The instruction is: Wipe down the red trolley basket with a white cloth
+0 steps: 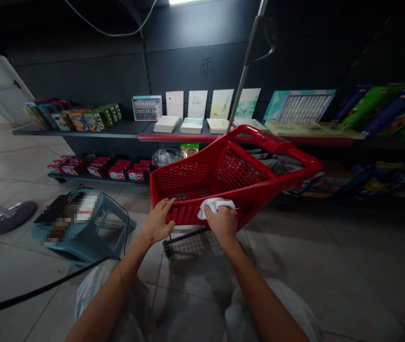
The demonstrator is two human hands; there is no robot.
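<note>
A red plastic shopping cart (230,173) stands tilted on the tiled floor in front of me, its basket empty. My left hand (156,222) rests flat on the near wall of the basket, fingers on its rim. My right hand (222,222) grips a crumpled white cloth (213,206) and presses it against the same near wall, just below the rim. The cart's grey pole handle (247,61) rises up behind the basket.
A blue plastic stool (88,228) with items on it stands at the left, a black cable (31,293) running past it. Dark shelves (91,129) with boxed goods and notebooks line the wall behind. A round stand base (12,217) lies far left.
</note>
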